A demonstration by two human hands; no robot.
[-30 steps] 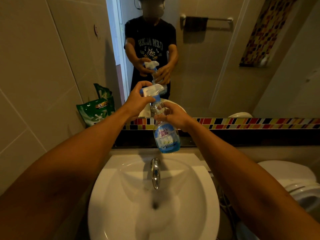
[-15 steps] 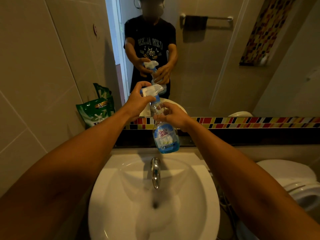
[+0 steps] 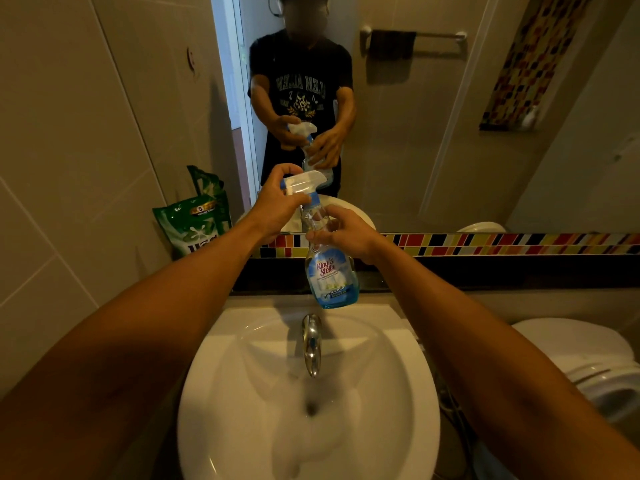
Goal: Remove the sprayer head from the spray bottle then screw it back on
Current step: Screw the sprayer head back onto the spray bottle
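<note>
A clear spray bottle [image 3: 329, 275] with a blue label and a little blue liquid hangs upright above the basin's back edge. My right hand [image 3: 341, 232] grips its shoulder just under the neck. The white sprayer head [image 3: 304, 180] with a blue collar sits on the bottle's neck. My left hand [image 3: 277, 206] wraps around the head and collar from the left, fingers curled over the top. Whether the collar is tight or loose on the neck I cannot tell.
A white washbasin [image 3: 242, 393] with a chrome tap [image 3: 311, 344] lies below the bottle. A green refill pouch [image 3: 194, 220] leans in the left corner. A mirror [image 3: 433, 133] faces me above a coloured tile strip [image 3: 502, 242]. A white toilet [image 3: 588, 362] stands at right.
Both hands and the bottle stay almost in place; the bottle tilts very slightly and my left fingers shift a little on the sprayer head.
</note>
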